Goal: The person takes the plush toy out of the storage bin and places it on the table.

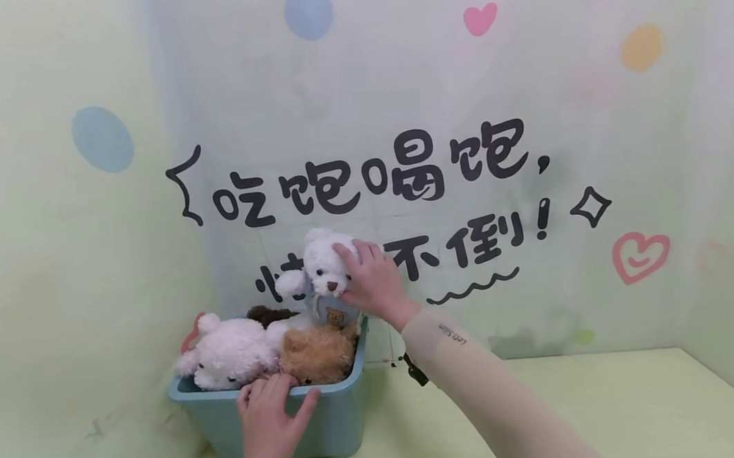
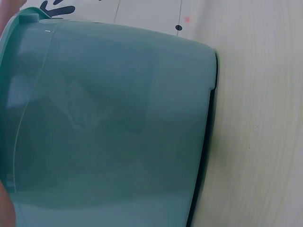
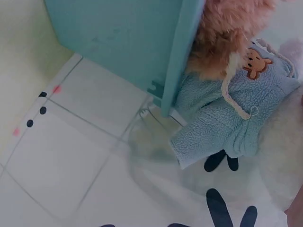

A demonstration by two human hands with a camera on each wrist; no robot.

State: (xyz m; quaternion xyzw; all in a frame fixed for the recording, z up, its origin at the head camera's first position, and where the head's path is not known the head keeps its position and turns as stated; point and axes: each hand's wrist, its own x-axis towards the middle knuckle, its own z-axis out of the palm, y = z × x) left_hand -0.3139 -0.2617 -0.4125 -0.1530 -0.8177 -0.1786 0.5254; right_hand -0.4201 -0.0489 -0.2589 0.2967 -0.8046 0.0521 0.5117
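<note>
My right hand (image 1: 376,280) grips the head of a white teddy bear (image 1: 322,262) above the back right of a teal plastic bin (image 1: 290,427). The bear wears a fuzzy light-blue outfit (image 3: 236,118) with a bear-face patch and a cord; its lower end is partly hidden behind the brown plush. At the bin's front rim is my left hand (image 1: 267,417), its fingers hooked over the edge and its thumb on the outer side. Inside the bin lie a whitish-pink plush bear (image 1: 233,350) and a tan-brown plush toy (image 1: 319,352).
A dark brown fuzzy thing (image 1: 272,315) shows at the back of the bin. The bin stands on a pale table (image 1: 575,405), near the left wall (image 1: 64,272). Behind it hangs a printed backdrop (image 1: 365,84) with black lettering, hearts and dots.
</note>
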